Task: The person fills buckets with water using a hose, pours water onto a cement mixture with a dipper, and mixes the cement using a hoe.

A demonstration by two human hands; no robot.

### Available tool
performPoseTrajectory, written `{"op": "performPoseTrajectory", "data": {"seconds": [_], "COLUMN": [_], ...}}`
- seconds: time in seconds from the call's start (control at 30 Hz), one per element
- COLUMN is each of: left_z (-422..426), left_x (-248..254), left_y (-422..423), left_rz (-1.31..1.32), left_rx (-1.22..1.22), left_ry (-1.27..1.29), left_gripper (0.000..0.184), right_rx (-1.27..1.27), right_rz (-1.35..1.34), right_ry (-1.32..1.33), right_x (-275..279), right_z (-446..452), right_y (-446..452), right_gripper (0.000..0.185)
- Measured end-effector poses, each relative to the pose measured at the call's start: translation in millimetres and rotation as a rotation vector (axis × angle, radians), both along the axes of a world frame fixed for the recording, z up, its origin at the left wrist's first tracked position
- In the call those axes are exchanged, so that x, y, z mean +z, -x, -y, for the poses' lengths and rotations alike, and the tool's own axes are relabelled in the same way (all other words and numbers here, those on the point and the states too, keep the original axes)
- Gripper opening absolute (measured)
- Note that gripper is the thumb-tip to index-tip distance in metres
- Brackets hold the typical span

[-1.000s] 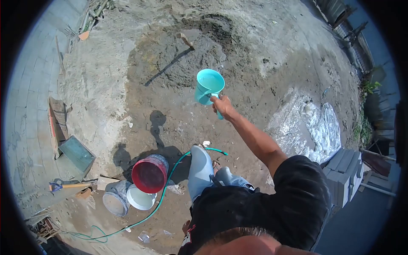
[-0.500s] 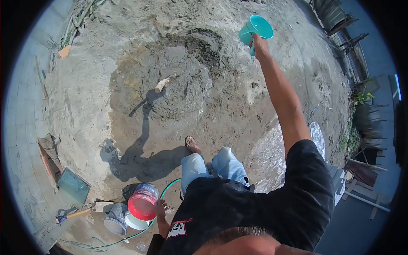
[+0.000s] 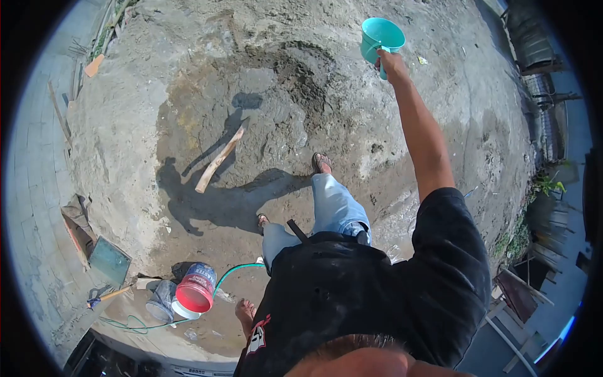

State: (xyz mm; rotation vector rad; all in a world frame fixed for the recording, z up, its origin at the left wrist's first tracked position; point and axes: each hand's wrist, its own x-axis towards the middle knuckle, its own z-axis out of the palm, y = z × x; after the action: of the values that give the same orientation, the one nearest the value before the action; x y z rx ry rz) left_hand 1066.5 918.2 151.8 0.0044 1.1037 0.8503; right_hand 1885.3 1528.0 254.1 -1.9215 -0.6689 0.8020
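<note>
My right hand (image 3: 392, 65) grips the handle of a turquoise plastic dipper (image 3: 383, 34), held out at arm's length over the ground at upper right, its round mouth facing up toward me. Whether it holds water I cannot make out. Down by my left side hangs my left hand (image 3: 245, 309), fingers loosely apart with nothing in them. Nearest to it is a red-and-blue bucket (image 3: 195, 290). A pale wooden handle (image 3: 220, 160) slants up from the wet grey mix (image 3: 276, 129); whatever is on its far end is hidden in the mix.
A green hose (image 3: 237, 269) runs behind the buckets, near a grey container (image 3: 161, 300). A glass pane (image 3: 110, 261) leans at the left by the block wall (image 3: 34, 188). Wood scraps and metal sheets line the right side. My sandalled feet stand on damp soil.
I have stepped forward, so the wooden handle and wet mix appear closer. The buckets now lie farther from my left hand. My right hand still holds the dipper outstretched.
</note>
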Motion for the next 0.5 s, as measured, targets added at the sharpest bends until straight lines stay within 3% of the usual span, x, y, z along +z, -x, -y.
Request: {"op": "performPoseTrajectory", "data": {"seconds": [0.03,0.1,0.37,0.4,0.47,0.5], "left_z": [9,8,-44,-48,-54,-55], "left_x": [15,39,70,73,75,76], "left_y": [-53,-132,-260,-267,-279,-284], "left_rz": [-0.468,-0.841,-0.963,-0.97,-0.982,-0.989], "left_rx": [-0.185,-0.503,-0.676,-0.681,-0.693,-0.698], "left_ry": [0.137,0.338,0.319,0.323,0.324,0.326], "left_gripper": [0.032,0.032,0.032,0.032,0.032,0.032], "right_rx": [0.044,0.09,0.346,0.607,0.873,0.687], "right_rz": [-0.009,-0.006,0.217,0.39,0.569,0.382], "right_ry": [0.032,0.123,0.506,0.597,0.678,0.711], "right_x": [3,-33,-94,-111,-111,-113], "right_z": [-17,-42,-90,-99,-115,-123], "right_y": [-10,-43,-95,-105,-105,-102], "right_gripper": [0.03,0.031,0.03,0.027,0.024,0.022]}}
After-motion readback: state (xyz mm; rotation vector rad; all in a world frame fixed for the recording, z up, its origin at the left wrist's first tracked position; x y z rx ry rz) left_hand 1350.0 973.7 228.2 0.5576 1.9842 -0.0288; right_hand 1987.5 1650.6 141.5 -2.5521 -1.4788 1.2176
